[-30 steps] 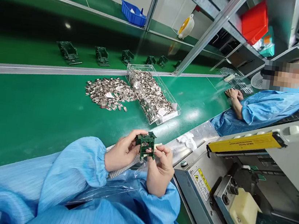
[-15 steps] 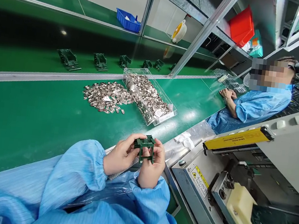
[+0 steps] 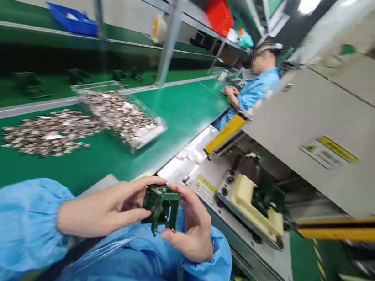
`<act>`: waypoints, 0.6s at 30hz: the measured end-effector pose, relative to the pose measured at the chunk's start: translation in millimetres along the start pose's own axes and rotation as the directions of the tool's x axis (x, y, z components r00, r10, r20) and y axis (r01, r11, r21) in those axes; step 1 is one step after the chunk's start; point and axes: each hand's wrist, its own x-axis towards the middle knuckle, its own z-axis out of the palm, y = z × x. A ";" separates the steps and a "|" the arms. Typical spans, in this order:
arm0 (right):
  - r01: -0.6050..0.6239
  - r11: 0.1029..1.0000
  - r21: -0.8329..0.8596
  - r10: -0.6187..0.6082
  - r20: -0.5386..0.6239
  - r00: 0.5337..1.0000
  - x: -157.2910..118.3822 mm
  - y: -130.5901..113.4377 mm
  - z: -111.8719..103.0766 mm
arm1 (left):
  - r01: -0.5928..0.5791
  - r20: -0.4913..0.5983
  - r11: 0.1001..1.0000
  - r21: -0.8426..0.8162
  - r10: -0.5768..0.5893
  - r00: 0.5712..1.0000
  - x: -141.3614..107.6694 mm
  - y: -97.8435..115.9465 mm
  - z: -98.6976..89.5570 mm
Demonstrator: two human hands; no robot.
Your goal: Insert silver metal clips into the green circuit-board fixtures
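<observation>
Between my two hands I hold a dark green plastic frame (image 3: pixel 161 201), box-shaped with open sides, just above my lap. My left hand (image 3: pixel 109 206) pinches its left side between thumb and fingers. On its right side, the thumb and fingers of my right hand (image 3: pixel 195 224) grip it. Ahead on the green bench lies a loose pile of small silvery metal parts (image 3: pixel 46 133). Beside that pile stands a clear plastic tray (image 3: pixel 156 131) heaped with the same kind of pieces.
A machine (image 3: pixel 221 200) with a cream-coloured fixture (image 3: pixel 245 196) stands at my right. Several blurred green frames (image 3: pixel 29 83) sit on the belt behind the bench. A co-worker in blue (image 3: pixel 258 87) is at the far end. A blue bin (image 3: pixel 72 20) rests on the shelf.
My view has swung right toward the machine, so the pile and tray appear farther left. The green frame has been turned in my hands, and my right hand's grip has shifted.
</observation>
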 end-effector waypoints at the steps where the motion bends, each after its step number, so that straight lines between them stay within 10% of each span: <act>1: -0.011 0.999 -0.033 0.008 -0.082 0.997 -9.7 -5.9 -16.6 | -0.024 0.072 1.000 0.006 0.024 0.997 17.0 5.8 2.3; 4: -0.070 0.980 -0.184 -0.036 -0.516 0.856 -45.1 -21.9 -71.8 | -0.165 0.152 0.983 0.081 0.152 0.977 80.4 21.2 28.7; 7: -0.146 0.951 -0.273 -0.178 -0.868 0.464 -79.8 -31.0 -126.1 | -0.404 0.192 0.901 0.156 0.374 0.908 145.0 33.5 80.6; 9: -0.200 0.943 -0.267 -0.196 -0.928 0.316 -96.4 -32.9 -154.7 | -0.456 0.220 0.873 0.171 0.417 0.882 181.1 39.1 118.2; 11: -0.252 0.937 -0.242 -0.162 -0.940 0.300 -105.8 -32.8 -174.8 | -0.402 0.232 0.898 0.180 0.358 0.904 207.8 43.7 148.9; 14: -0.319 0.919 -0.230 -0.092 -0.914 0.394 -105.0 -30.4 -193.3 | -0.306 0.196 0.943 0.129 0.278 0.940 224.3 50.0 168.7; 18: -0.384 0.865 -0.322 -0.030 -0.799 0.601 -78.1 -23.3 -209.3 | -0.310 0.030 0.951 -0.019 0.310 0.950 200.9 53.4 132.7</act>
